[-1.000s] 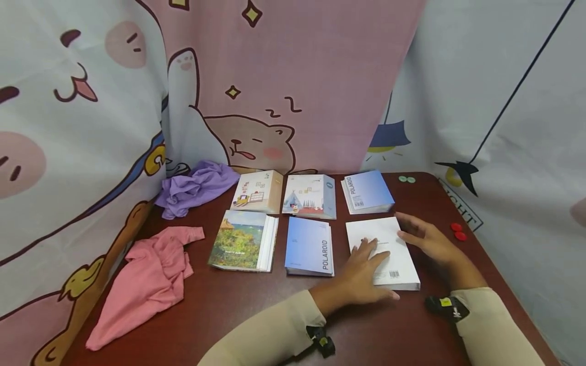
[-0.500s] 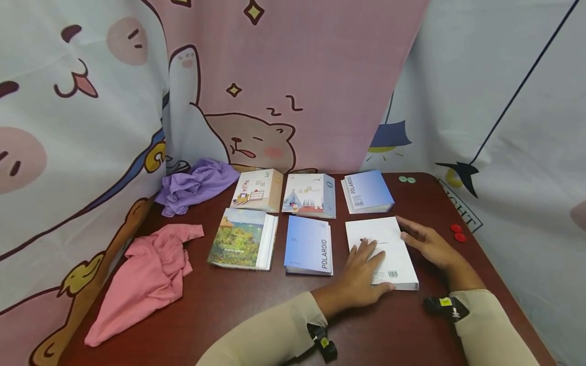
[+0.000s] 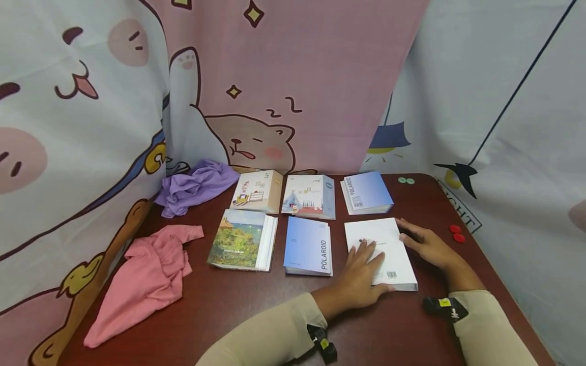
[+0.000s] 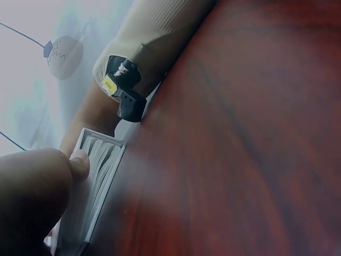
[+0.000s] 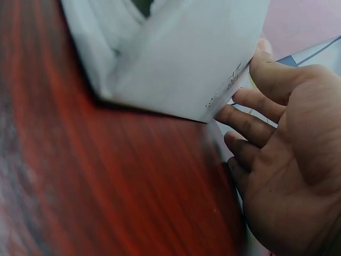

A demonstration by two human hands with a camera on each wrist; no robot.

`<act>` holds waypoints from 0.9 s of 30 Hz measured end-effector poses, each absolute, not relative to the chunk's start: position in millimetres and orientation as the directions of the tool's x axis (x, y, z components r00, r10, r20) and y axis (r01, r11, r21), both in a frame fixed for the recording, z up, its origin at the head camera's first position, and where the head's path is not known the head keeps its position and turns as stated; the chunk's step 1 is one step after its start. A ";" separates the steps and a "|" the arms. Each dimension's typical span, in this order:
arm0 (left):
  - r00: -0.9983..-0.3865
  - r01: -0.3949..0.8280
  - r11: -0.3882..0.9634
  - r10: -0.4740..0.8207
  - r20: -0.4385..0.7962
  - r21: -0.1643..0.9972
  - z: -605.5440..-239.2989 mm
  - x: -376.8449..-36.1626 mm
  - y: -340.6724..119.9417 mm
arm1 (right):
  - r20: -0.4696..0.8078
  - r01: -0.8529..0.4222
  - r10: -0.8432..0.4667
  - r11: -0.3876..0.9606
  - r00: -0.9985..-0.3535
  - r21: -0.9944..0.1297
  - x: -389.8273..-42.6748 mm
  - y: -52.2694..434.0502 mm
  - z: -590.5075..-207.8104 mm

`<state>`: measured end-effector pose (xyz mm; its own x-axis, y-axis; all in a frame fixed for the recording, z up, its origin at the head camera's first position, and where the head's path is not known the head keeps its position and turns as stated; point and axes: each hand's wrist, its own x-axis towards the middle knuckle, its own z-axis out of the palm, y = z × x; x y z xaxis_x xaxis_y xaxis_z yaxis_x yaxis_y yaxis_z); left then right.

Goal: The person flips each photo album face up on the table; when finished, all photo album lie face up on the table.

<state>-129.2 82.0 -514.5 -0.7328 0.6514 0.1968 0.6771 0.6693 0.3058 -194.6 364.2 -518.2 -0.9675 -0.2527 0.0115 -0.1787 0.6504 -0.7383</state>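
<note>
A person in beige sleeves sits at a dark red-brown wooden counter (image 3: 229,315). Nearest, toward 5 o'clock of the spread, lies a white rectangular paperback photo album (image 3: 382,249), back cover up with a small barcode. The left hand (image 3: 359,277) rests flat on its cover, fingers straight and relaxed, thumb on the near page edge; it grips nothing. The right hand (image 3: 426,246) lies open along the album's right edge, fingers straight against the side, holding nothing.

To square the album well, I judge both palms should stay flat, pressing lightly and sliding it into line with its neighbours rather than lifting.

At 9 o'clock of it sits a blue album lettered POLAROID (image 3: 309,245), then a landscape-painting album (image 3: 240,239). Farther, at 12 o'clock, runs a second row: a blue POLAROID album (image 3: 366,190), a tent-picture album (image 3: 309,195), a cream room-picture album (image 3: 257,190). Far left lie a crumpled pink cloth (image 3: 142,279) and a purple cloth (image 3: 194,185). Two red discs (image 3: 457,233) lie at 3 o'clock.
</note>
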 end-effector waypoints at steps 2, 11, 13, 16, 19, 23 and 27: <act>-0.729 0.681 0.668 0.656 0.197 0.299 -514.0 -128.0 81.8 | 0.017 -0.181 -0.251 0.652 -0.968 -0.737 -193.7 363.8 -517.5; -0.693 0.719 0.614 0.674 0.258 0.327 -515.6 -126.6 80.7 | 0.099 -0.196 -0.204 0.539 -0.974 -0.819 -189.9 367.8 -516.5; -0.680 0.730 0.591 0.680 0.275 0.342 -515.5 -126.4 79.9 | 0.115 -0.201 -0.214 0.443 -0.970 -0.874 -189.2 369.0 -516.8; -0.665 0.741 0.560 0.688 0.290 0.370 -515.0 -126.4 78.2 | 0.150 -0.219 -0.264 0.253 -0.953 -0.942 -189.6 369.8 -517.0; -0.653 0.748 0.532 0.695 0.301 0.397 -514.1 -126.2 77.7 | 0.189 -0.217 -0.326 0.053 -0.926 -0.975 -190.9 369.2 -516.9; -0.648 0.745 0.501 0.700 0.300 0.440 -513.0 -125.6 78.1 | 0.229 -0.183 -0.398 -0.151 -0.888 -0.971 -193.3 367.9 -518.3; -0.629 0.755 0.461 0.710 0.315 0.467 -512.8 -125.8 77.7 | 0.272 -0.157 -0.432 -0.284 -0.860 -0.946 -194.6 367.3 -518.6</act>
